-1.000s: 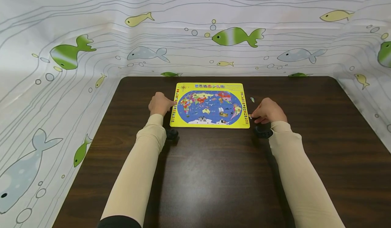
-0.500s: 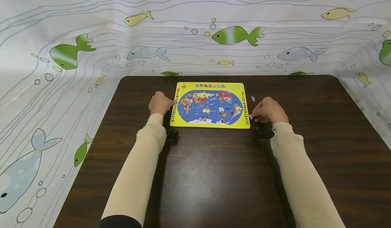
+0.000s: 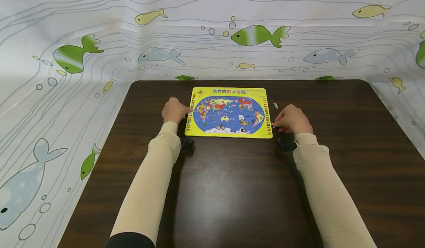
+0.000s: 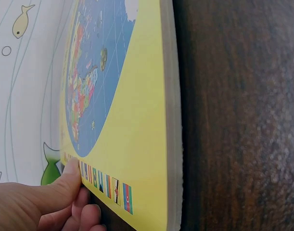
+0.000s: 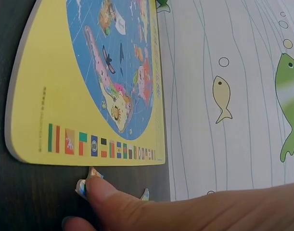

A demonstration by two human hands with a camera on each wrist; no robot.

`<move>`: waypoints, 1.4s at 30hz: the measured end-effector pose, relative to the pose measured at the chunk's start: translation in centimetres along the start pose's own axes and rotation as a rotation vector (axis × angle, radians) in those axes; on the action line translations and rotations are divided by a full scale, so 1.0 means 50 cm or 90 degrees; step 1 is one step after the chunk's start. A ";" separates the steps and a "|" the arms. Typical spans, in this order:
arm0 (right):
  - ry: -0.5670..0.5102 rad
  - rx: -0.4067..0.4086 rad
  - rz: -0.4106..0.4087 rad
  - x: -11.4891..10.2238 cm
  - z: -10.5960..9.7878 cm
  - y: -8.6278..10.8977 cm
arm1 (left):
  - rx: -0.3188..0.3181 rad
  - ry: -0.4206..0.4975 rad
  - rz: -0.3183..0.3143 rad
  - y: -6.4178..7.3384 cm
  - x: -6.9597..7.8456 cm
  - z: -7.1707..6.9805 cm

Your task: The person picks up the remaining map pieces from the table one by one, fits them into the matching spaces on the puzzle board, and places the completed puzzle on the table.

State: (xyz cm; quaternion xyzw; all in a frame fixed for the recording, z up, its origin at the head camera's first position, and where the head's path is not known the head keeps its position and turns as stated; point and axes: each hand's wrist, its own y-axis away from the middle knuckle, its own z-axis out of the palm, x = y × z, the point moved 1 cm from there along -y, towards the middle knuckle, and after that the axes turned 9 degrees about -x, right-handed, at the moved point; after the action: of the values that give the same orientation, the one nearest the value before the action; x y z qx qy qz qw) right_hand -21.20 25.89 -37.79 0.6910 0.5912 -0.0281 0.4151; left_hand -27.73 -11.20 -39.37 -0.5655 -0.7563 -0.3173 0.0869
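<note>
The right hand [image 3: 293, 119] grasps a small coloured piece [image 5: 81, 188] between the thumb and a finger, just beside the right edge of the map board [image 3: 229, 135]. The thumb covers a part of this piece, and I cannot tell whether the piece touches the board. The left hand [image 3: 174, 111] grips the left edge of the board: its thumb lies on the yellow border, and the other fingers are curled next to the edge. A black wrist device [image 3: 187, 144] is below the left part of the board, and a second black device [image 3: 285, 145] is below its right corner.

The board lies flat, and it shows a blue oval world map [image 3: 232, 111] with rows of small flags [image 5: 94, 146] along its left and right sides. A second small piece [image 3: 275, 105] lies to the right of the board, well apart from its upper corner. Under the board is a dark brown table [image 3: 212, 189]. Behind the board and table stands a white sheet [image 3: 109, 15] with printed fishes [image 3: 251, 35].
</note>
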 end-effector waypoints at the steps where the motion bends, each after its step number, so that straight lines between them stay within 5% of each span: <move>1: 0.003 0.002 0.002 -0.001 0.000 0.000 | 0.002 0.001 0.000 0.000 0.000 0.000; 7: -0.007 -0.009 0.007 0.000 -0.002 -0.004 | 0.006 0.004 0.008 -0.001 -0.002 0.002; 17: -0.123 -0.094 -0.007 0.029 -0.018 -0.016 | 0.006 0.006 0.018 0.003 0.001 -0.001; 27: -0.140 -0.109 -0.028 0.037 -0.032 -0.013 | 0.004 0.008 0.010 0.000 0.002 0.003; 42: -0.097 -0.098 -0.106 -0.042 -0.045 -0.078 | 0.004 -0.004 0.003 0.002 0.000 0.002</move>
State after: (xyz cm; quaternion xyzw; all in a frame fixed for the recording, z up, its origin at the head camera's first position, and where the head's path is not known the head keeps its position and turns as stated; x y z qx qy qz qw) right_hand -26.13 25.39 -37.32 0.6013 0.6136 -0.0692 0.5071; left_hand -27.61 -11.11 -39.40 -0.5680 -0.7563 -0.3129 0.0868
